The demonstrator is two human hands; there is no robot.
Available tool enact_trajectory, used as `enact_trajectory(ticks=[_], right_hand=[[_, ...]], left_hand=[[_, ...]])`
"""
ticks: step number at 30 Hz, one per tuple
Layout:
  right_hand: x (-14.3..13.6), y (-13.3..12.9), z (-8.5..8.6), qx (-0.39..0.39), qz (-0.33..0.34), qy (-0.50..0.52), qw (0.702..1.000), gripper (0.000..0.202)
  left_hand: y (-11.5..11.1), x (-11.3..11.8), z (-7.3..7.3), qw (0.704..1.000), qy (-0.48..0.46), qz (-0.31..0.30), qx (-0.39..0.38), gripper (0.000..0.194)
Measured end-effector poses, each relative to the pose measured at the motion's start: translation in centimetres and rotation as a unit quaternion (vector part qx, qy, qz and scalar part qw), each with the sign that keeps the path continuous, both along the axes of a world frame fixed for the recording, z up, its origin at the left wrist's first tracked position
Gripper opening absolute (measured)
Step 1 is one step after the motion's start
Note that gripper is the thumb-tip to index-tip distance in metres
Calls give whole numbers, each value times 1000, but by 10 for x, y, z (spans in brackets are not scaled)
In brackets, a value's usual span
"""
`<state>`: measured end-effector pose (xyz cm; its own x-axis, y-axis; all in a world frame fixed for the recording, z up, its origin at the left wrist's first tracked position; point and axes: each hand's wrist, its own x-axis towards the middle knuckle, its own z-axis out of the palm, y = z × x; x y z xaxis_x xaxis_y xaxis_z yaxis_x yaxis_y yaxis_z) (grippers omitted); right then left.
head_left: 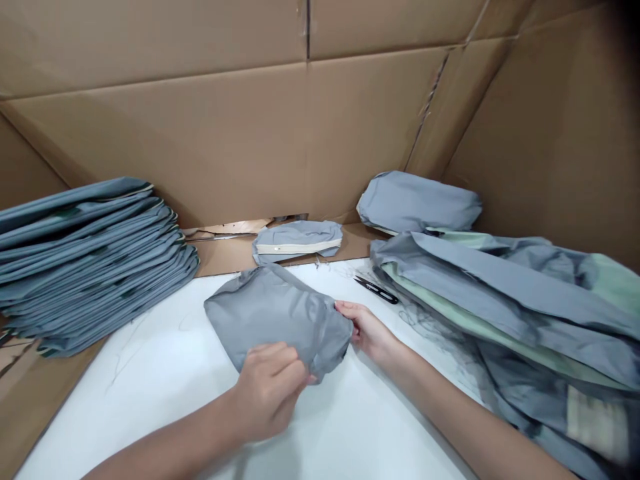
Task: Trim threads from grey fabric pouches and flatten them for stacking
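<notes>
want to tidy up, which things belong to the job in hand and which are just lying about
Job: grey fabric piece in left hand and right hand; likely, by similar colour, folded stack, fabric pile

Lying about: loose threads; black snips, perhaps needed

Bright, diffuse light; soft shadows on white tabletop (160, 373); upper-right corner dark.

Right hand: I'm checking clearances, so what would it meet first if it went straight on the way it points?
The right hand would first meet the grey fabric piece, whose edge it holds. Beyond that, perhaps the zippered pouch, though depth is hard to judge.
</notes>
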<state>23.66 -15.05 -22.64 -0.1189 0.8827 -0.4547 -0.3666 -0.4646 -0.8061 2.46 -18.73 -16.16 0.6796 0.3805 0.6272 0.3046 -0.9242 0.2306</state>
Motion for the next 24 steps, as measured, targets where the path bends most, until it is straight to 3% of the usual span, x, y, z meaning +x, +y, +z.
enact_trajectory(ticks=[4,7,12,17,21,24], right_hand=[[-2,-3,-3,-6,-33,35,999,31],[-2,-2,-6,-1,-65,53,996,28],[9,9,-11,13,-122,83,989,27],[10,9,-5,15,-153,109,982,28],[-8,-8,7,53,-97,143,984,43],[-29,-23,8,82,-39,99,991,56]], left_hand=[[-6,2,-3,990,-42,-56,119,18],[-3,6,-1,986,4,-26,167,18],[11,1,6,979,122,115,117,19],[21,-27,-7,981,140,128,50,14],[28,-37,-21,985,115,105,79,12],[35,-29,-16,983,70,151,78,12]])
